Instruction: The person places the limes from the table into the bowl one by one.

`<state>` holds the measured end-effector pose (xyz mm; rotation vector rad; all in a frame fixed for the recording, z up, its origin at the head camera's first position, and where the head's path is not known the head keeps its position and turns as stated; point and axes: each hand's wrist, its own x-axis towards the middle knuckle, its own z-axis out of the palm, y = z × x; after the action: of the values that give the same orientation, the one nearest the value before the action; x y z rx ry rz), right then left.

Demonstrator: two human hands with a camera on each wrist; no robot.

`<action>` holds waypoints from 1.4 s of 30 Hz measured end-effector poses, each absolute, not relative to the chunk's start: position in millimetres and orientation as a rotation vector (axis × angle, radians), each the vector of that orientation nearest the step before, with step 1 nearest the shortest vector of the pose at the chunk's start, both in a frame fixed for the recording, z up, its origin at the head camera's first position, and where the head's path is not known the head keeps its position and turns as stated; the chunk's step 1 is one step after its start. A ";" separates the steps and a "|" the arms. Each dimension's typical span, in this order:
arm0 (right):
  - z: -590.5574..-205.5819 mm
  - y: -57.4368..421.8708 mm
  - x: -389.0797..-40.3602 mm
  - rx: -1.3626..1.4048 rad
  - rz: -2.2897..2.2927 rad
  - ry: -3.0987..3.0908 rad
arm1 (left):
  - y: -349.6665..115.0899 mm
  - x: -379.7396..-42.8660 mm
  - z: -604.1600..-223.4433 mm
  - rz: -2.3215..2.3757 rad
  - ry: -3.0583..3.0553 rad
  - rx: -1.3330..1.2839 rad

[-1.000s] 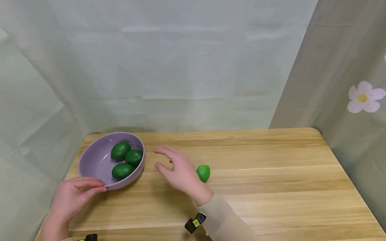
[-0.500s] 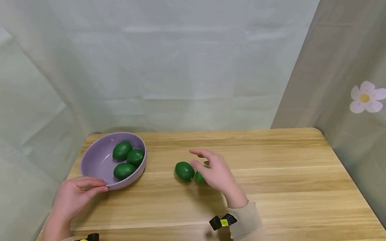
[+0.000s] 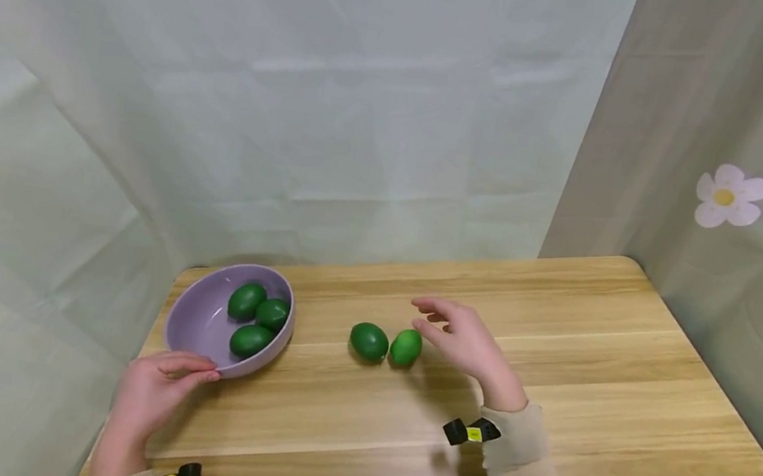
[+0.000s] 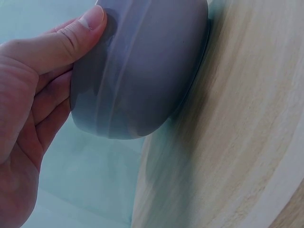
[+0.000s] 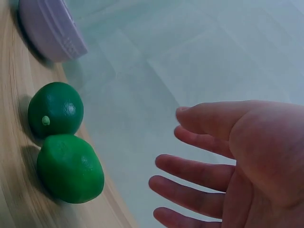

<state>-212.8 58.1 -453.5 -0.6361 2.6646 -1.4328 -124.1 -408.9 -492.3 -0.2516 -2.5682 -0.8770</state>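
My left hand (image 3: 158, 390) pinches the near rim of a purple bowl (image 3: 197, 317) between thumb and fingers; in the left wrist view the thumb lies on the bowl's outer wall (image 4: 152, 61). Inside the bowl are three dark green fruits (image 3: 246, 302) that look like avocados or limes. On the wood to the bowl's right, a dark green fruit (image 3: 368, 342) lies beside a brighter green lime (image 3: 406, 348). My right hand (image 3: 463, 338) hovers just right of the lime, holding nothing, its fingers apart and loosely bent in the right wrist view.
The wooden table (image 3: 553, 382) reaches to the right and toward me. Pale cloth curtains (image 3: 373, 103) hang behind and at both sides, close to its edges. The bowl stands near the table's far left corner.
My right hand has moved right, away from the bowl and past the two loose fruits, which now show fully. The left hand keeps its grip on the bowl's rim.
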 end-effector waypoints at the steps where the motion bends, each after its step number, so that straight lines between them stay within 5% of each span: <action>1: -453.9 59.0 -213.2 -0.644 -1.421 2.667 | -408.8 -124.5 -492.2 -0.875 -2.568 -0.253; 42: -483.5 40.2 -211.7 -0.689 -0.984 2.702 | -410.5 -125.5 -493.7 -0.879 -2.557 -0.272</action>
<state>-211.7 40.2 -483.5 -0.6894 2.7020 -0.9845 -125.5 -410.5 -493.7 -0.2722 -2.5568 -0.8791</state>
